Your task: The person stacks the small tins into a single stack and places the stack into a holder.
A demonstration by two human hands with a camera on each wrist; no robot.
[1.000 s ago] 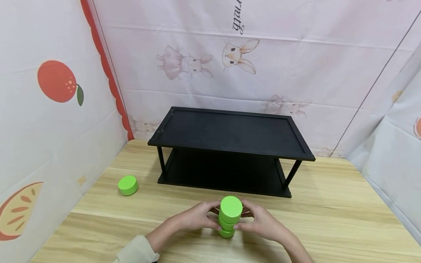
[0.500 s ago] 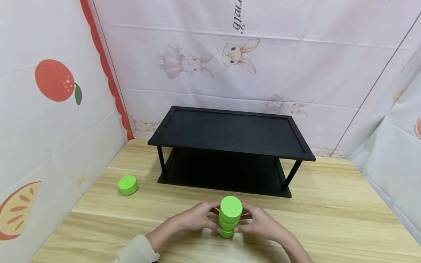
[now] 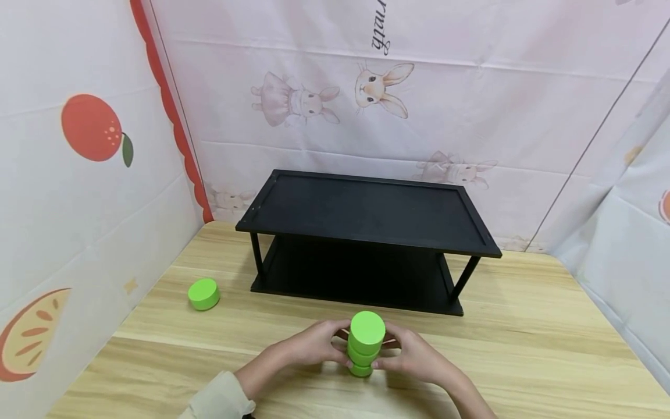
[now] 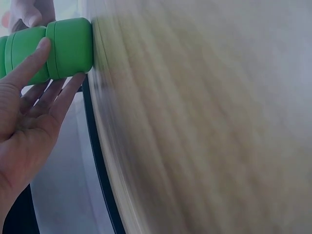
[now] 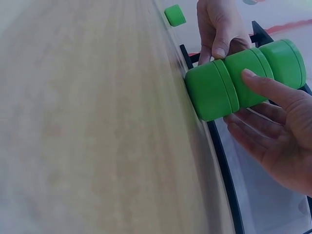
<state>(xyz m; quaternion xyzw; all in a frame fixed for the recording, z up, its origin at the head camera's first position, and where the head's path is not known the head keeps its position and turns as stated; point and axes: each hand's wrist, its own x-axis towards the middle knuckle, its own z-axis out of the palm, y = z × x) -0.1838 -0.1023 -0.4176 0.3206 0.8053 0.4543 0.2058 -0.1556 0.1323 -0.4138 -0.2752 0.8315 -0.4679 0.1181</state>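
A stack of bright green, round jar-like pieces point(image 3: 366, 334) stands upright on the wooden table in the head view. The right wrist view shows three rounded sections with thin seams, lying sideways in that picture point(image 5: 212, 90). My left hand point(image 3: 313, 346) holds the stack from the left, its thumb on the near side and fingers reaching behind. From the right, my right hand point(image 3: 419, 356) holds it the same way, thumb against the middle section point(image 5: 280, 90). A short green round piece point(image 3: 204, 294) sits alone on the table to the left, away from both hands.
Behind the stack stands a black two-tier shelf point(image 3: 361, 209) on thin posts, its lower board point(image 3: 345, 273) close to the table. Printed cloth point(image 3: 314, 134) hangs along the back and both sides. Bare wooden tabletop point(image 3: 539, 349) extends to the right.
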